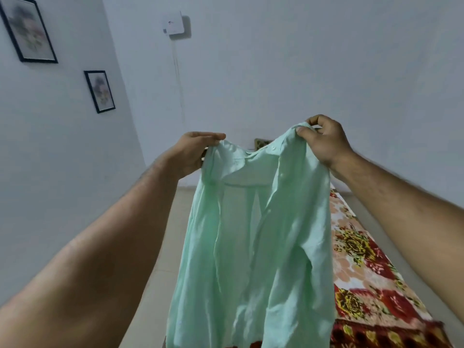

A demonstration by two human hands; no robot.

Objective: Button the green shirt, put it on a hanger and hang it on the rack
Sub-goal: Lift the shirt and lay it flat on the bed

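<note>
Hands raised at the centre of the frame hold up a pale green shirt [251, 234] of thin, soft woven cloth. The left hand [198, 151] pinches one shoulder between thumb and fingers. The right hand [324, 139] has its fingers curled round the other shoulder, near the collar. The two hands are apart, with the collar line slung between them.

The shirt hangs limp in long loose folds down to the bottom edge of the frame, matte and lightly creased. Its front appears to hang open, and a small pale button [273, 147] shows near the collar, so the buttoning looks not yet done. No hanger or rack is in view, so those steps also seem to lie ahead; the task looks to be near its start.

At the lower right lies a plush-looking bed cover [364, 259] printed with red, yellow and peach flowers. A pale tiled floor [160, 247] runs beneath the shirt. On the plain white walls [301, 59], a large black-framed picture [27, 31] and a smaller black-framed picture [99, 91] hang at the upper left. A small white box [175, 23] sits at the top centre.
</note>
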